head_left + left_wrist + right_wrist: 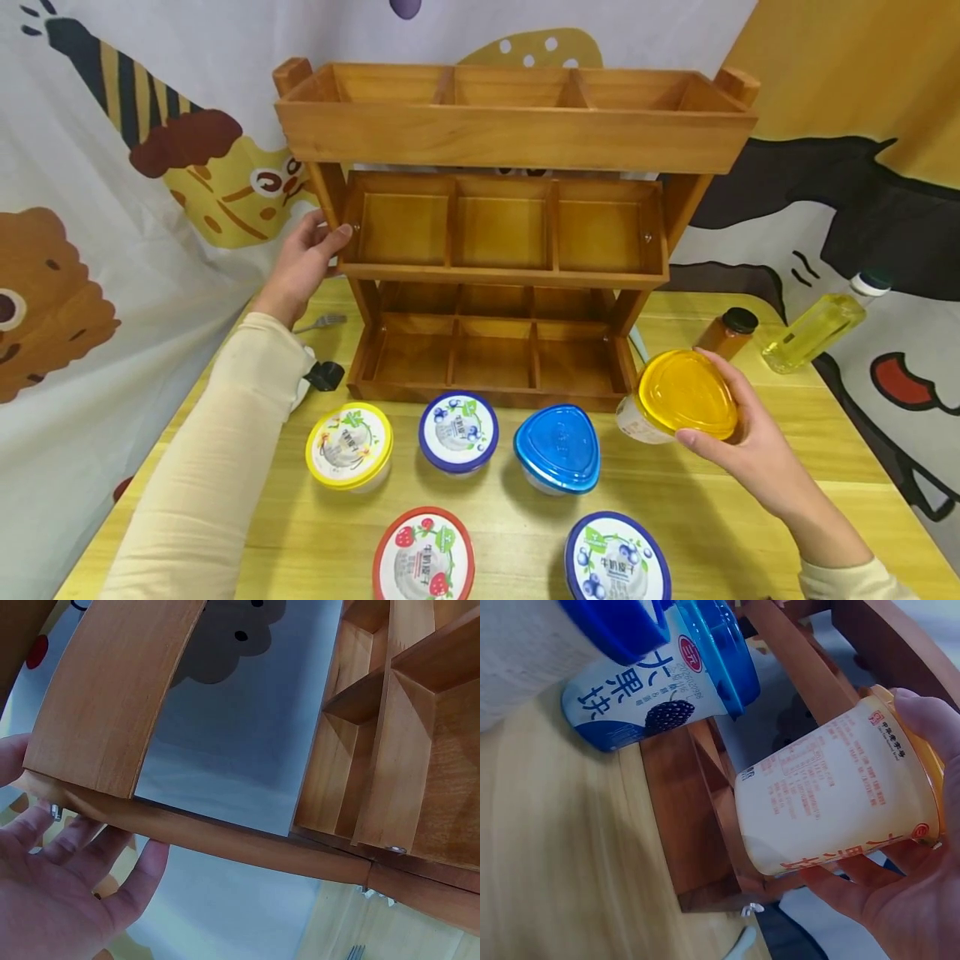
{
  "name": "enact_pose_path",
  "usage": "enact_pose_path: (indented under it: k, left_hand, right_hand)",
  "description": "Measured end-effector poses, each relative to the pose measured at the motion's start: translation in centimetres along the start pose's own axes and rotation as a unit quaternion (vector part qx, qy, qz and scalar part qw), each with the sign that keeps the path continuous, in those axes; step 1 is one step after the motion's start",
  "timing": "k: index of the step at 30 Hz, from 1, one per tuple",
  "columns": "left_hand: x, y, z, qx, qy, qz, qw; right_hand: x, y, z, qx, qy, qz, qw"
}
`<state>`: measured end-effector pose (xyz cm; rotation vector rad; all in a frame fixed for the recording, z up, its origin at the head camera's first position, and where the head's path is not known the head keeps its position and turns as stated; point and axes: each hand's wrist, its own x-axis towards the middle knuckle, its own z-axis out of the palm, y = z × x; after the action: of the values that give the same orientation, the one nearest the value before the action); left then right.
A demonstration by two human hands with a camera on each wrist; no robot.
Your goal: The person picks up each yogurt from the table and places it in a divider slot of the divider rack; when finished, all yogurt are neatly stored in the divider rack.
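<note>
Left hand [302,257]: the grip is clamping on the left side of a brown wooden three-tier shelf [517,137], just beside its middle tray [502,273]; thumb and fingers are bearing on opposite sides of the wood.
Right hand [753,454]: the grip is clamping round a white tapered cup with a yellow rounded-triangular lid [686,396], the thumb pressing at the lid's edge and the fingers reaching round the other side.
Yellow-lidded cup: it is resting in the right hand near the right end of the bottom tray [487,392], with orange-red print showing on its side in the right wrist view.
Shelf: it is standing on a pale yellow wooden tabletop [705,533], each tier showing three compartments.
Blue lid: a white-and-blue cup with a blue rounded-triangular lid [557,448] is standing in front of the bottom tray.
Round lids: a round cup with a yellow-rimmed lid [349,446] and a round cup with a dark-blue-rimmed lid [459,432] are standing left of it; nearer the person, a round cup with a red-rimmed lid [424,557] and a second dark-blue-rimmed cup [617,560] are standing apart.
Bottles: a brown bottle with a black cap [727,333] and a clear bottle of yellow liquid [817,332] are standing right of the shelf.
Fork: a metal fork [326,322] is lying left of the shelf, the sleeve partly hiding it.
Backdrop: a cloth printed with cartoon figures [225,50] is hanging behind.
</note>
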<state>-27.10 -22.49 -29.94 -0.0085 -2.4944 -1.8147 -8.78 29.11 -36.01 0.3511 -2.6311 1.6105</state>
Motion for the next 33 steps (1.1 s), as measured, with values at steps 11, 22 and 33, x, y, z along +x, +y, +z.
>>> enact_pose_path:
  k: [11, 22, 33]
  left_hand:
    - [0.0, 0.5, 0.1, -0.002, -0.003, 0.001, 1.0000]
    - [0.0, 0.2, 0.1, -0.010, 0.002, -0.001, 0.9999]
    - [-0.2, 0.1, 0.1, -0.014, 0.009, -0.004, 0.9999]
  right_hand:
    - [3.3, -1.0, 1.1, -0.004, -0.002, -0.016, 0.9999]
    - [6.0, -0.5, 2.2, 0.017, -0.015, -0.002, 0.9997]
    - [8.9, 1.0, 3.5, 0.048, -0.045, 0.016, 0.9977]
